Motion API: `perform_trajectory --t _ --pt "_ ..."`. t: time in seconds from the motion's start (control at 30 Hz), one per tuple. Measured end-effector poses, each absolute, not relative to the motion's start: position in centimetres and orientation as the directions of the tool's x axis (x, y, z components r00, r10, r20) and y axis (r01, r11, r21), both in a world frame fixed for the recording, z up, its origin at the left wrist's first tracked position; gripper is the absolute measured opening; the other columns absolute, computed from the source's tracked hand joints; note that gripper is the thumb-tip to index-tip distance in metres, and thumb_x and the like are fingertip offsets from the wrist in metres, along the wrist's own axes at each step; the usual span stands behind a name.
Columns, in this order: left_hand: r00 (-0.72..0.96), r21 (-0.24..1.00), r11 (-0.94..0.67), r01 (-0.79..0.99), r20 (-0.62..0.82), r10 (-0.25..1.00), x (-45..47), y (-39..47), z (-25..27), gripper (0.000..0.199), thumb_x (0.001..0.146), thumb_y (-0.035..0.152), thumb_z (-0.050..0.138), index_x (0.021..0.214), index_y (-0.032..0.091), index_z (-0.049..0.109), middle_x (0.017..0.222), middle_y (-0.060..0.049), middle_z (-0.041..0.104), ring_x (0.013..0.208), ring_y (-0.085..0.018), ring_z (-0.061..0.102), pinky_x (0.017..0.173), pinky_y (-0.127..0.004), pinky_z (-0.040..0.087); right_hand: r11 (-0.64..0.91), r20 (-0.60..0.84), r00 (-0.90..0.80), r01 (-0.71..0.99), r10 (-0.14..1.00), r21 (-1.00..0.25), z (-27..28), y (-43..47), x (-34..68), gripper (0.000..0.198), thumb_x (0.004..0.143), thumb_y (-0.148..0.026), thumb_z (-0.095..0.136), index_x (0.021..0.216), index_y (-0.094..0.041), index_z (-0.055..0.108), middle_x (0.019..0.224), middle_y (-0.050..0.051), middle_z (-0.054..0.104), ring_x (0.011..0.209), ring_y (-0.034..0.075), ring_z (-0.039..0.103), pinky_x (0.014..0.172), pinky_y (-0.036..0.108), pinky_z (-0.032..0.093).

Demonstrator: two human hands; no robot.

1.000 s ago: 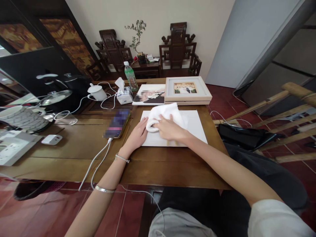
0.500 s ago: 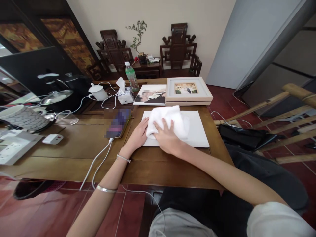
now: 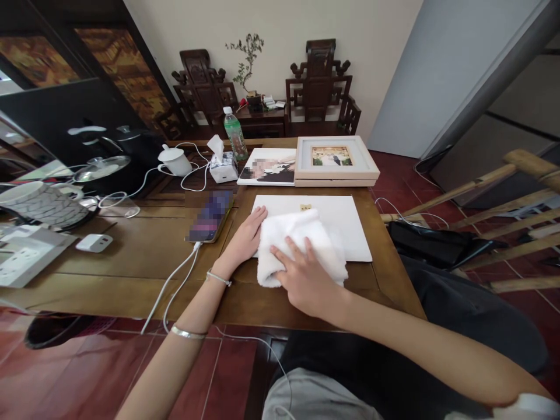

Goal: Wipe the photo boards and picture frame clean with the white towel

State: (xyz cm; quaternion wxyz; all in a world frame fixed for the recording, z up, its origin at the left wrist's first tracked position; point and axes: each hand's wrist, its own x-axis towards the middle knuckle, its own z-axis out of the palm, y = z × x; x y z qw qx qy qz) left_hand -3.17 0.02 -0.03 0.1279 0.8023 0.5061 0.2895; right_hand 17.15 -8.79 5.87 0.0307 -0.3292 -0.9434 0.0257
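A folded white towel (image 3: 284,224) lies under my right hand (image 3: 310,286), whose fingers are spread across its top with the thumb at its folded near edge. The towel covers part of a flat white panel (image 3: 350,233) and hangs past its near edge onto the wood. Near the panel's far edge a small metal hanger plate (image 3: 305,207) shows. My left hand (image 3: 247,233) rests flat and open at the panel's left edge, fingertips on its surface. What lies beneath the towel is hidden.
Beyond the panel are a framed photo (image 3: 365,160) and a photo print (image 3: 269,169). Left on the wooden table (image 3: 131,251) are a phone (image 3: 210,219) with cables, a tissue box (image 3: 224,168), a bottle (image 3: 235,137), a lidded cup (image 3: 174,161), a charger (image 3: 94,242) and a power strip (image 3: 26,262).
My right hand has slid the towel toward me, past the panel's near edge. The metal hanger plate has come into view. My left hand stays in place.
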Motion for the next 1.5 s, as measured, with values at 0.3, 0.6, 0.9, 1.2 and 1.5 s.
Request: perform_trajectory --t 0.3,0.6,0.9,1.2,1.5 --pt "0.275 0.56 -0.411 0.719 0.313 0.909 -2.7 -0.3 1.0 0.051 0.093 0.039 0.034 0.132 0.01 0.048 0.141 -0.014 0.046 0.134 -0.026 0.037 0.113 -0.044 0.026 0.609 -0.005 -0.61 0.792 0.793 -0.05 6.1 0.5 15.4 0.046 0.083 -0.01 0.039 0.124 -0.017 0.059 0.148 0.012 0.035 0.135 0.044 0.022 0.099 0.073 0.02" --pt "0.041 0.777 -0.343 0.527 0.38 0.924 -2.3 -1.1 2.4 0.06 0.097 0.051 0.019 0.137 0.014 0.043 0.145 -0.01 0.041 0.136 -0.021 0.034 0.115 -0.04 0.023 0.707 0.086 -0.706 0.707 0.703 0.02 5.1 -2.9 11.8 0.035 0.088 -0.02 0.044 0.115 -0.017 0.066 0.151 0.014 0.028 0.135 0.048 0.017 0.101 0.073 0.016" --pt "0.053 0.713 -0.314 0.627 0.364 0.93 -2.2 -1.1 1.8 0.062 0.097 0.051 0.015 0.135 0.014 0.046 0.141 -0.011 0.047 0.132 -0.021 0.041 0.113 -0.04 0.028 0.839 0.052 -0.837 0.541 0.544 -0.058 5.9 -9.3 16.1 0.032 0.086 -0.017 0.042 0.098 -0.019 0.072 0.143 0.011 0.043 0.133 0.042 0.028 0.101 0.069 0.023" --pt "0.273 0.495 -0.43 0.755 0.358 0.893 -1.9 -0.8 0.7 0.048 0.097 0.038 0.027 0.128 0.012 0.053 0.137 -0.014 0.051 0.132 -0.025 0.04 0.111 -0.046 0.03 0.596 -0.043 -0.598 0.801 0.8 -0.05 7.2 -2.5 17.9 0.042 0.077 -0.006 0.041 0.109 -0.015 0.066 0.143 0.011 0.043 0.134 0.037 0.027 0.101 0.063 0.026" --pt "0.291 0.486 -0.442 0.754 0.357 0.888 -1.7 -0.8 1.3 0.039 0.096 0.033 0.032 0.119 0.017 0.059 0.129 -0.01 0.058 0.123 -0.028 0.05 0.105 -0.046 0.037 0.49 -0.067 -0.521 0.833 0.851 -0.258 9.4 5.2 11.6 0.032 0.082 -0.015 0.042 0.104 -0.016 0.066 0.112 0.015 0.065 0.104 0.031 0.056 0.086 0.046 0.041"
